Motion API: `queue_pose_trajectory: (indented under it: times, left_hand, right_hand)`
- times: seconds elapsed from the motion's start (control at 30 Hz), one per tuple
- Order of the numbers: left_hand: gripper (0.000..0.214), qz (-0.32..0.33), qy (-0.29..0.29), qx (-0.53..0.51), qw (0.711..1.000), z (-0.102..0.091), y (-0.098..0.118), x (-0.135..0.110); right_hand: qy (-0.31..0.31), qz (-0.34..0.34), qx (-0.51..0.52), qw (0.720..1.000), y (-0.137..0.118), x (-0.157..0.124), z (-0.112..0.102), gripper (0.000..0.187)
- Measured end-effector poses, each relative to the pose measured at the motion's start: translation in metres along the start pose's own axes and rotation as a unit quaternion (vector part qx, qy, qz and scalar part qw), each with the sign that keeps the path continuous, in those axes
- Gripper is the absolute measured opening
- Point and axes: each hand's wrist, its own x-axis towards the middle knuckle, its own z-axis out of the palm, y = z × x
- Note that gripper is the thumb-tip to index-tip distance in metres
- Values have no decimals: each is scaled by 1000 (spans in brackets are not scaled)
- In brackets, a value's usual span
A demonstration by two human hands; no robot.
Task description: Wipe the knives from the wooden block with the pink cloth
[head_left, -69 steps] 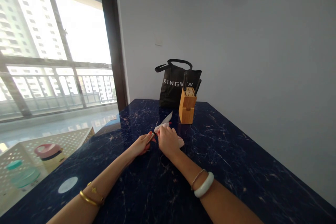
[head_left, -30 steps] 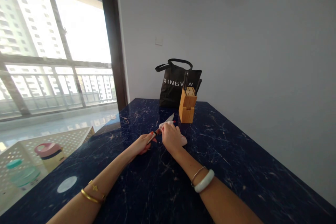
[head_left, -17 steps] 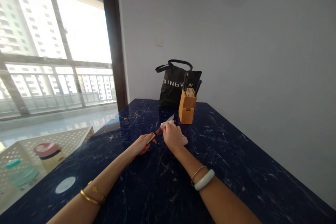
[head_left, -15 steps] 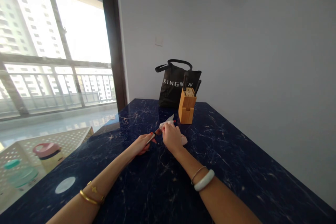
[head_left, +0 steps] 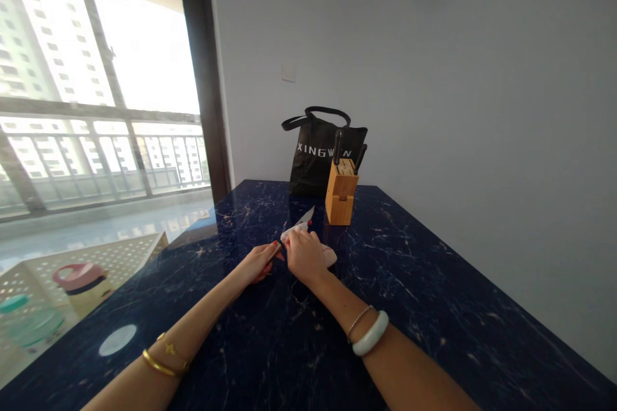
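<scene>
Your left hand (head_left: 263,261), just left of the middle of the frame, is closed around the handle of a knife (head_left: 306,215), whose bare blade tip points up and to the right. Your right hand (head_left: 307,257), near the centre, grasps a pale cloth (head_left: 330,257) against the blade, close to the handle — one part of the cloth shows beyond the fingers, another hangs out on the right side of the hand. How far the cloth goes around the blade is hidden by your fingers. You have a gold bangle (head_left: 161,365) on the left wrist, lower left, and a white bangle (head_left: 371,334) with a beaded bracelet (head_left: 359,321) on the right one. Beyond your hands, right of centre, a wooden knife block (head_left: 341,199) stands upright on the dark blue table (head_left: 434,308), two black handles (head_left: 338,146) rising from its top. Behind it — partly covered by it — stands a black bag (head_left: 308,173) with white lettering. At the lower left you see a white round patch (head_left: 118,340) on the table, and past the edge a perforated basket (head_left: 144,250) with a pink-lidded bottle (head_left: 81,276) and a teal bottle (head_left: 36,324).
</scene>
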Motion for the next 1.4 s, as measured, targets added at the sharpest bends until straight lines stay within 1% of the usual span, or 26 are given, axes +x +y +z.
queue_pose_trajectory:
  times: [0.07,0.17,0.3,0.43,0.57,0.7,0.93,1.13,1.2,1.27,1.33,1.4]
  left_hand:
    - [58,-1,1,-3,1000,0,-1,1]
    - [55,5,-7,-18,1000,-1,0,0]
    - [46,10,-10,-65,998,-4,5,-5]
    - [44,7,-20,-93,995,-5,6,-7]
    - [51,4,-21,-61,998,-4,-2,2]
    - [55,8,-22,-48,999,-3,-8,9]
    - [57,6,-13,14,1000,0,-7,5]
    - [58,37,26,94,995,4,-1,-3]
    - [60,46,30,104,993,6,1,-5]
    - [62,51,28,108,992,6,1,-6]
    - [64,51,27,110,992,6,0,-5]
    - [65,49,30,113,992,5,-2,-4]
  right_hand:
    - [9,-10,10,1000,-4,0,-1,12]
    - [25,0,16,1000,-6,0,-1,14]
    - [18,17,7,1000,-4,-1,1,13]
    - [26,9,8,1000,-4,-2,0,13]
    - [35,5,10,999,-5,-2,0,15]
    - [28,4,-1,1000,-4,-1,0,16]
    - [34,-5,15,999,-4,-2,-1,13]
    - [64,85,51,993,15,3,5,16]
    - [71,112,59,989,23,4,5,20]
    - [68,124,62,988,27,4,5,21]
    - [59,106,65,990,26,3,4,19]
    - [45,65,69,994,22,1,3,18]
